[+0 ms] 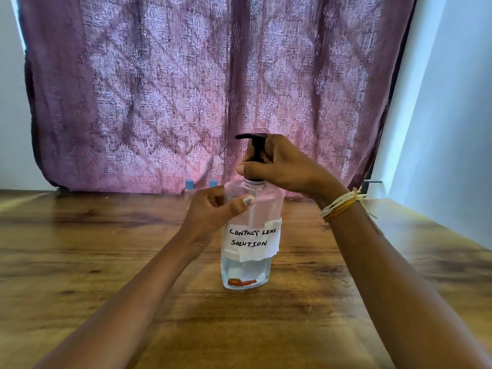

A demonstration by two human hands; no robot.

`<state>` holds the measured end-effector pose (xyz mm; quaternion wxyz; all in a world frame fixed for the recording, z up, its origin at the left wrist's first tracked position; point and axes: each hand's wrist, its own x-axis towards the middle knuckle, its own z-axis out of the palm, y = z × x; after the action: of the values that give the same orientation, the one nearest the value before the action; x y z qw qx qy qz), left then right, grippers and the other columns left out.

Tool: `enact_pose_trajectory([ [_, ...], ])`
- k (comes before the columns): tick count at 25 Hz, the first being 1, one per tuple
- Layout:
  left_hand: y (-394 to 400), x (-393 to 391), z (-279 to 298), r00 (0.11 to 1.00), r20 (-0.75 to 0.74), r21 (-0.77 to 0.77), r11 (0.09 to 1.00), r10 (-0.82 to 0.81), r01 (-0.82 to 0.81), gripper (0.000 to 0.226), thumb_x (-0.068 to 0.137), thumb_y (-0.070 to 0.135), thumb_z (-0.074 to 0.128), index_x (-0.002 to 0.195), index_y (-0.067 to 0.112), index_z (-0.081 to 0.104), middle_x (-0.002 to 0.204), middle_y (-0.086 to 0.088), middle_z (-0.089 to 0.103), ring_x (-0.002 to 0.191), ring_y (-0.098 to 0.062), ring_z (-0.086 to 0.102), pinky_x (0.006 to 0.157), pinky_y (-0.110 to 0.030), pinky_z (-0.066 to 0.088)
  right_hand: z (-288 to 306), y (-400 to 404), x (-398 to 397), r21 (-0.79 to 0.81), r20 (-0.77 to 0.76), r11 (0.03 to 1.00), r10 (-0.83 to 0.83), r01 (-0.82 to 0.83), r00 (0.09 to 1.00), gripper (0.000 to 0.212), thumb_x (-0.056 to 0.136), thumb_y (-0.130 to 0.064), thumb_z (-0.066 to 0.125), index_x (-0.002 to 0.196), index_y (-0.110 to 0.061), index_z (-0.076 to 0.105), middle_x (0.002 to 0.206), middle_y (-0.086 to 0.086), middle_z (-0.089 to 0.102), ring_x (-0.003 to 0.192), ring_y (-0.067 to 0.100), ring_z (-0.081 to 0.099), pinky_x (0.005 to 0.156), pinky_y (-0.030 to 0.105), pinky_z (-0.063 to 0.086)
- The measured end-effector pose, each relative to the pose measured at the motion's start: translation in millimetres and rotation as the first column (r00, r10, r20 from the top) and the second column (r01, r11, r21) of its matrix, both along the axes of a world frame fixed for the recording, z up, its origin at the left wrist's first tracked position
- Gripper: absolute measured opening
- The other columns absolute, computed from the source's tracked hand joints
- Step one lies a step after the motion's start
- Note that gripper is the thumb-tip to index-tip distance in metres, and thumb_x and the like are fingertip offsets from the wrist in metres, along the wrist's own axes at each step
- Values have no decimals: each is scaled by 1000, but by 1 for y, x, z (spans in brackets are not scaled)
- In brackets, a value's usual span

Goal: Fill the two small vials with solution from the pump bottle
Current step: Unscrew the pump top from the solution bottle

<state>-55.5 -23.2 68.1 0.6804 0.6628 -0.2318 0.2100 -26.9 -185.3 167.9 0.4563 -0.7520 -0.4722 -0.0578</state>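
The pump bottle (251, 235) is standing upright near the middle of the wooden desk (80, 262), its long axis running vertical and its black pump spout (245, 136) pointing left. It is a single clear plastic bottle with flat sides and rounded shoulders, holding clear liquid in its lower part, with a thin dip tube showing through the wall. A white paper label (253, 241) taped across its front is reading "CONTACT LENS SOLUTION" in black handwriting, and a red mark is showing near the base.

The left hand (213, 211) is wrapping the bottle's shoulder, its grip closed on the plastic with the thumb lying across the front. The right hand (279, 166) is curling around the black pump stem just above the collar, its grip clenched on it. A bundle of pale and yellow threads (340, 205) is circling the right wrist.

Two small vials (189, 189) with blue caps are standing upright behind the bottle, at the far edge of the desk; the right one is largely hidden by the left hand. A purple patterned woven curtain (186, 89) is hanging behind them.
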Motion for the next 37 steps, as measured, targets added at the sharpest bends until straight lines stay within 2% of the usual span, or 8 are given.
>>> enact_pose_trajectory([
  [4,3,2,-2,1000,11,-17,1000,-2,2,82,53,49,81,89,-21,60,85,-22,55,81,-32,52,76,-45,42,-3,5,0,31,-48,998,54,-53,997,20,85,5,66,79,-13,57,66,-5,61,58,1,56,60,15,47],
  [8,0,3,-6,992,-66,-52,993,-107,103,47,55,51,81,82,14,77,78,-4,75,71,-17,69,70,-34,56,-13,2,4,192,-190,971,180,-143,965,22,77,1,61,93,-13,60,73,-14,67,67,-1,62,66,15,50],
  [11,0,5,-8,992,-51,-61,992,-114,111,32,64,45,73,78,16,77,72,2,75,67,-12,69,66,-29,54,-19,-5,8,263,-185,955,188,-136,965,35,73,-1,62,106,-13,60,93,-4,68,83,6,66,79,23,54],
  [15,-2,2,-6,995,-34,-50,994,-98,96,38,68,44,72,85,9,73,76,0,75,72,-15,69,66,-27,55,-31,-4,7,396,-224,918,100,-4,969,48,63,-8,84,105,-4,63,85,3,74,79,14,71,75,25,57],
  [21,-2,-3,-5,995,-52,-45,995,-91,88,79,51,63,82,92,-3,68,86,-14,70,77,-23,67,69,-34,54,-33,-6,2,444,-306,893,234,-80,923,39,76,0,64,114,-5,62,96,11,75,92,20,72,84,30,57],
  [24,-3,-5,-4,994,-43,-44,994,-104,102,72,51,64,80,90,4,72,87,-14,70,80,-23,67,68,-32,55,-33,-5,-1,390,-313,915,235,-101,920,51,77,-5,66,127,-9,55,106,10,72,102,21,69,93,36,54],
  [29,-3,-5,-5,990,-30,-41,989,-141,140,30,69,40,72,84,14,72,77,3,74,72,-12,70,60,-22,53,-36,2,-3,408,-321,910,69,72,945,75,58,-17,84,127,-5,57,88,10,70,86,23,68,86,38,56],
  [37,-4,-8,-3,992,-23,-48,991,-126,125,71,54,61,81,90,1,71,82,-3,76,78,-15,71,67,-24,57,-36,-4,-4,452,-373,881,328,-138,868,57,79,2,57,135,-4,47,110,18,69,102,24,68,92,37,56],
])
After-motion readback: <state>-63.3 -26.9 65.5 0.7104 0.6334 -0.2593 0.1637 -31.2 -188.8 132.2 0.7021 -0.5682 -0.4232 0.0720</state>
